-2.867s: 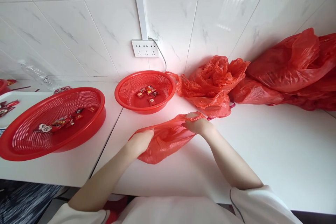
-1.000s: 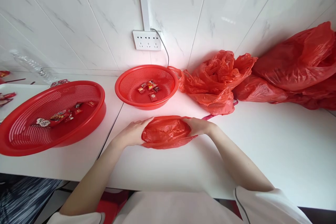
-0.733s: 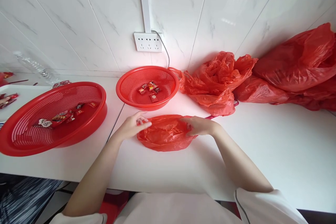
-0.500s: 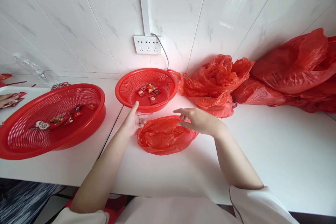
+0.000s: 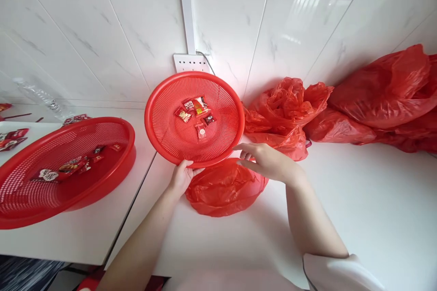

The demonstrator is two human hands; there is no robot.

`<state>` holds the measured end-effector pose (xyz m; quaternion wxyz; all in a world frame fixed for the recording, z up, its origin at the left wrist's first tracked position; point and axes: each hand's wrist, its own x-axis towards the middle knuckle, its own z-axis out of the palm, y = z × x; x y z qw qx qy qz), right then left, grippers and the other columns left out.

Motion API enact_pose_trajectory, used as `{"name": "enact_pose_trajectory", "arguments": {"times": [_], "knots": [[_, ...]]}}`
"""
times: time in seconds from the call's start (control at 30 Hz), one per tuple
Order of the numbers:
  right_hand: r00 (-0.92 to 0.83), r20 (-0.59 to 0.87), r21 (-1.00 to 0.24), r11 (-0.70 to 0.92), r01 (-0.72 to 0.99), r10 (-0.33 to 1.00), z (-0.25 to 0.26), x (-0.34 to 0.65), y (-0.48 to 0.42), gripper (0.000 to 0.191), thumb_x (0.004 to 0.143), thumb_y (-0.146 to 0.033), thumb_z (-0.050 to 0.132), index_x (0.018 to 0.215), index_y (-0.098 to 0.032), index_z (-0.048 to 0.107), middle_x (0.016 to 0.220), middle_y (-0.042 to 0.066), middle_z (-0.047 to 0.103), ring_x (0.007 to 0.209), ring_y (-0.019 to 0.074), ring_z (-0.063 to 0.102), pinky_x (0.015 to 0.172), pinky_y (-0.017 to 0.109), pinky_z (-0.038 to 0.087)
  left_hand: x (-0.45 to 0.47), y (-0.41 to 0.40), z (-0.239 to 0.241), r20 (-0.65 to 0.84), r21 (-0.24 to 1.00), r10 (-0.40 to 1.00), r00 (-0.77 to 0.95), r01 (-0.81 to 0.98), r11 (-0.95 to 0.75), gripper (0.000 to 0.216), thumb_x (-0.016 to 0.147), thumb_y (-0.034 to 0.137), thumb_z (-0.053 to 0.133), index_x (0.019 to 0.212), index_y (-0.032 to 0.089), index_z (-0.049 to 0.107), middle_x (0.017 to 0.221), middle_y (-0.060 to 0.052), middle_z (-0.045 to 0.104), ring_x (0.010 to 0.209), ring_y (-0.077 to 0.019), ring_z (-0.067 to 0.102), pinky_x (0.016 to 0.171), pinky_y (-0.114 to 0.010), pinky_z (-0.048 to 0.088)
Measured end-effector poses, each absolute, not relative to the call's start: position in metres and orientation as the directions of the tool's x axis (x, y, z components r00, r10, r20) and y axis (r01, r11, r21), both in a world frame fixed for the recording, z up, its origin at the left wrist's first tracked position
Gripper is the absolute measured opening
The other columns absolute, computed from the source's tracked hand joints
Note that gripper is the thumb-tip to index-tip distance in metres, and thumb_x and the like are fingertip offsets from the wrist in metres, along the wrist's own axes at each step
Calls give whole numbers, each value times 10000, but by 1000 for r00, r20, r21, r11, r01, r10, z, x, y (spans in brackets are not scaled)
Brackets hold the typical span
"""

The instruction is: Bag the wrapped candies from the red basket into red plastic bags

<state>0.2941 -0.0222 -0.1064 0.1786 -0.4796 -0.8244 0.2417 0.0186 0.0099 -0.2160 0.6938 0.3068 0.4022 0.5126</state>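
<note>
- Up front was the round red plastic mesh basket (image 5: 186, 141), tipped so its inside faced the camera, its near rim hanging over the far edge of an open, thin red plastic bag (image 5: 225, 191).
- The left hand (image 5: 183, 176) had it! The thumb was pressed over the near rim, with other fingers tucked underneath.
- The right hand (image 5: 264, 160) was open, index finger stretched toward the basket's right-hand rim; whether it touched could not be told.
- Inside, a little cluster of small, glossy, mostly red wrapped packets (image 5: 199, 107) sat around the middle of the mesh.
- Below all that, the open bag lay on the white surface (image 5: 358, 209), mouth gaping upward, its right end beneath the right hand.
- Just right of the basket, a crumpled heap of red plastic bags (image 5: 283, 109) crowded in, and beyond it bulging red plastic bags (image 5: 385, 91) were piled against the wall.
- Over on the left stood a larger red plastic mesh basket (image 5: 112, 129), shiny red packets (image 5: 71, 166) scattered across its bottom.
- Farther out came a white tray (image 5: 37, 131) bearing more red packets, with a clear plastic bottle (image 5: 41, 97) lying behind it.
- At the back, marbled white wall tiles (image 5: 225, 22) carried a white socket panel (image 5: 191, 61), its lower part hidden by the tilted basket.
</note>
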Motion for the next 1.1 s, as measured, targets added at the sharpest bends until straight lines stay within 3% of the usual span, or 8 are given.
{"name": "enact_pose_trajectory", "arguments": {"times": [0.17,0.43,0.57,0.67,0.73,0.83,0.97,1.1], "knots": [[-460,144,-591,449,670,876,-111,292,-15,258,946,-270,496,1174,-219,605,1011,50,685,866,165,653,768,291,517,26,0,-212,-202,839,956,212,-467,281,190,766,193,564,919,122,651,1042,-91,715,1084,-277,642,947,-474,532],[-529,194,-441,555,705,826,-143,261,1,290,971,-304,471,1217,-210,591,1139,94,647,974,206,643,813,331,515,35,-13,-206,-179,835,939,295,-459,303,329,762,203,597,1059,86,674,1100,-130,712,1133,-337,620,961,-514,512],[-563,228,-398,603,691,795,-167,244,9,549,947,-461,499,1404,-161,449,1302,167,582,1232,284,535,1071,484,379,38,-18,-206,-171,829,933,316,-466,310,337,784,192,597,1102,111,673,1134,-120,705,1123,-342,629,977,-518,499],[-585,230,-392,624,675,778,-174,239,10,692,932,-521,494,1476,-118,351,1288,201,590,1260,305,515,1145,540,252,38,-18,-208,-164,829,944,286,-478,289,344,785,180,601,1117,119,666,1113,-119,712,1091,-344,646,948,-518,517],[-612,222,-436,639,634,759,-172,240,9,655,926,-479,529,1462,-130,388,1200,178,641,1154,289,584,1093,501,344,36,-16,-210,-156,825,951,268,-494,275,352,778,170,606,1123,121,657,1108,-118,712,1097,-343,643,932,-511,529],[-606,234,-554,617,559,760,-162,245,7,466,955,-327,502,1401,-195,483,1111,114,679,958,221,645,873,364,498,33,-10,-211,-129,809,960,248,-534,246,380,771,153,608,1150,136,635,1116,-105,709,1133,-331,625,943,-499,530],[-461,199,-712,450,539,865,-152,252,5,333,964,-312,482,1260,-208,593,819,21,690,634,131,594,652,268,476,30,-5,-209,-151,803,966,208,-544,243,387,739,165,621,1122,108,629,1065,-117,721,1097,-339,644,938,-511,534],[-465,175,-802,400,443,868,-143,262,5,220,923,-330,556,1064,-187,646,757,0,661,642,121,570,607,238,447,31,-4,-204,-137,817,977,163,-539,205,474,715,157,623,1185,113,586,1082,-120,714,1036,-349,669,890,-541,551]]}}
